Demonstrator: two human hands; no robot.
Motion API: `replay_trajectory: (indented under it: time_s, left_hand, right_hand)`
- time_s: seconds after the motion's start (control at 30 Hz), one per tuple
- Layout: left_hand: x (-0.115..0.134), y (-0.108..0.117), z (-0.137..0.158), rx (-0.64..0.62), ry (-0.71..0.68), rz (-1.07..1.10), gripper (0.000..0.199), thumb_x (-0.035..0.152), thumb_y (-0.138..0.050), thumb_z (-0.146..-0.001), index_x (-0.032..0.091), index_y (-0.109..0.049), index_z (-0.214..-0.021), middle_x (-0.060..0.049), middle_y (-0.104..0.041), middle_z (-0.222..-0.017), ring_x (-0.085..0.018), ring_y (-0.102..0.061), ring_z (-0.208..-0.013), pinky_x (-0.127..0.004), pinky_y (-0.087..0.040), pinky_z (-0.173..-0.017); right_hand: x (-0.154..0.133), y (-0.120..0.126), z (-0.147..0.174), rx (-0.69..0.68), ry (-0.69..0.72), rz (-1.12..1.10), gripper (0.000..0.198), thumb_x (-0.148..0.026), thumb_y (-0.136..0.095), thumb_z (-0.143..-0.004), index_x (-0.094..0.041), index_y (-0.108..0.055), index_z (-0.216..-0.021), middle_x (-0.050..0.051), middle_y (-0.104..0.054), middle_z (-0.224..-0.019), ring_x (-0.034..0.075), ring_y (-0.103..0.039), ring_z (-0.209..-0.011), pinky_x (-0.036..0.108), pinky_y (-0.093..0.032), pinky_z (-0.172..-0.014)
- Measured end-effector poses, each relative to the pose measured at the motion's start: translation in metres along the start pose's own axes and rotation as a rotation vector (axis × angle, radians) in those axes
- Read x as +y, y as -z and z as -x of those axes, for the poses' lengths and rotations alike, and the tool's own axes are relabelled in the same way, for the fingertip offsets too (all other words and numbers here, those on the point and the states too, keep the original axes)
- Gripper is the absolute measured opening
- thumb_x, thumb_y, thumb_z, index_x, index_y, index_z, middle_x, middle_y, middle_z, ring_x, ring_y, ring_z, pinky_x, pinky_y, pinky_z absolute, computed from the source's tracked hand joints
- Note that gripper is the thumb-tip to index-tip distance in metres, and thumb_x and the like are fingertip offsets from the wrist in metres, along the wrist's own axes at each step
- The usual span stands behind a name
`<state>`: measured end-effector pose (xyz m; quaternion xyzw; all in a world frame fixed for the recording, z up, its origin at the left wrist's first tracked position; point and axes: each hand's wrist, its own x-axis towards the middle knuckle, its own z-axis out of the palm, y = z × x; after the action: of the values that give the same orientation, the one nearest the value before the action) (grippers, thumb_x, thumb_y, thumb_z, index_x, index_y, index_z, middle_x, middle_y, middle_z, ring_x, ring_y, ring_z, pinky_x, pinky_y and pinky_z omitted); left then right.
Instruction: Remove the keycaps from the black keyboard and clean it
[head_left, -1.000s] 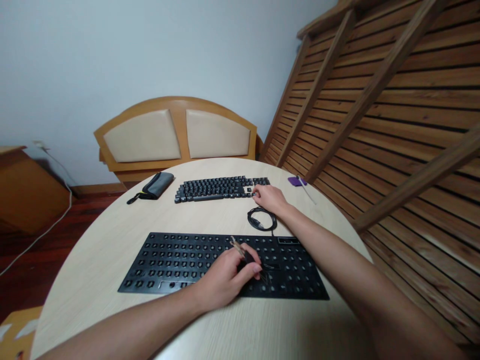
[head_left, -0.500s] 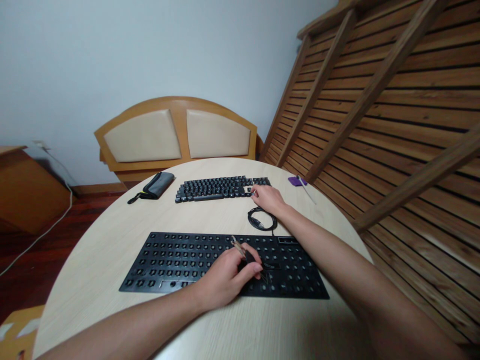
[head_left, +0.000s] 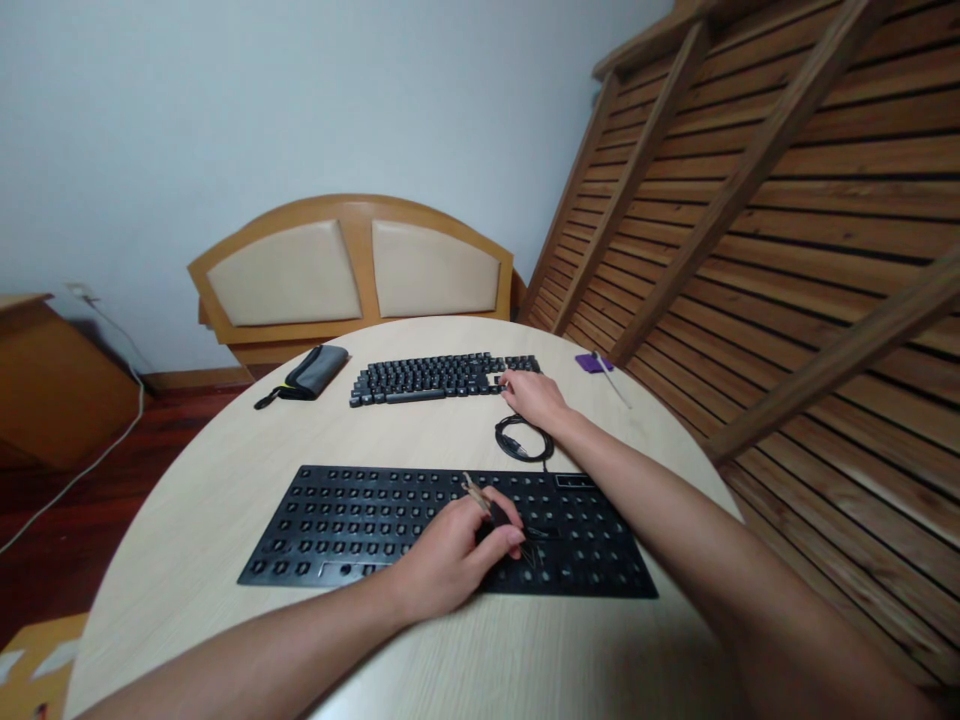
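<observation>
We apparently arranged keycaps mid-frame, the hold of our right hand unclear, left hand gripping a keycap puller, precise placement seemingly needed next.

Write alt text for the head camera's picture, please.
A person's left hand holds a small tool over a bare black keyboard base; the right hand is at rows of dark keycaps beyond it, on a round, pale table.

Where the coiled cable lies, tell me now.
In the head view, the coiled cable lies just right of centre on the table, between the bare keyboard and the right hand.
</observation>
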<state>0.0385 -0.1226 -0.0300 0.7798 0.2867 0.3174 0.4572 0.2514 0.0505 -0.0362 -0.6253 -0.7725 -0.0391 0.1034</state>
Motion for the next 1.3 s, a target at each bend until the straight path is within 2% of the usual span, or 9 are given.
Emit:
replay_trajectory:
  time_s: [0.63,0.8,1.0,1.1,1.2,1.3]
  left_hand:
    - [0.0,0.0,-0.001,-0.002,-0.007,-0.003,0.017,0.029,-0.05,-0.098,0.017,-0.059,-0.089,-0.003,-0.066,-0.082,-0.018,-0.062,-0.08,-0.031,-0.047,-0.082]
    - [-0.002,0.0,0.0,-0.009,-0.009,-0.016,0.018,0.029,-0.05,-0.098,0.017,-0.06,-0.088,-0.004,-0.066,-0.085,-0.019,-0.063,-0.084,-0.031,-0.047,-0.084]
    - [-0.001,-0.001,0.001,-0.016,-0.005,-0.058,0.014,0.029,-0.052,-0.097,0.018,-0.061,-0.095,-0.004,-0.068,-0.087,-0.02,-0.064,-0.088,-0.033,-0.047,-0.086]
    - [0.001,-0.001,0.001,-0.029,0.001,-0.098,0.014,0.028,-0.052,-0.097,0.018,-0.062,-0.098,-0.005,-0.07,-0.092,-0.02,-0.065,-0.09,-0.032,-0.047,-0.087]
    - [0.001,-0.001,0.001,-0.056,-0.029,-0.15,0.015,0.027,-0.053,-0.098,0.018,-0.064,-0.096,-0.006,-0.071,-0.098,-0.02,-0.065,-0.094,-0.032,-0.046,-0.09]
    - [0.001,-0.003,0.003,-0.093,-0.082,-0.228,0.016,0.029,-0.055,-0.098,0.017,-0.066,-0.096,-0.007,-0.072,-0.102,-0.021,-0.065,-0.097,-0.034,-0.046,-0.092]
  right_hand:
    - [-0.004,0.001,0.002,0.014,0.007,-0.036,0.026,-0.023,-0.057,-0.093,-0.022,-0.064,-0.118,0.008,-0.072,-0.116,0.024,-0.067,-0.102,0.03,-0.047,-0.082]
    - [0.001,0.013,0.013,0.032,0.0,-0.085,0.029,-0.022,-0.057,-0.091,-0.022,-0.063,-0.119,0.006,-0.073,-0.113,0.023,-0.067,-0.101,0.029,-0.047,-0.08]
    - [0.011,0.036,0.062,0.074,0.035,-0.203,0.022,-0.023,-0.054,-0.093,-0.022,-0.068,-0.111,0.005,-0.074,-0.107,0.019,-0.068,-0.093,0.028,-0.048,-0.08]
    - [0.013,0.047,0.099,0.105,0.155,-0.362,0.018,-0.021,-0.053,-0.092,-0.022,-0.069,-0.101,0.004,-0.074,-0.101,0.018,-0.067,-0.09,0.029,-0.049,-0.083]
    - [0.009,0.058,0.138,0.053,0.3,-0.469,0.013,-0.022,-0.056,-0.09,-0.023,-0.068,-0.095,0.004,-0.072,-0.097,0.02,-0.065,-0.094,0.033,-0.05,-0.087]
    - [0.0,0.065,0.173,-0.053,0.44,-0.571,0.01,-0.024,-0.062,-0.087,-0.026,-0.066,-0.096,0.005,-0.07,-0.101,0.022,-0.063,-0.102,0.037,-0.05,-0.092]
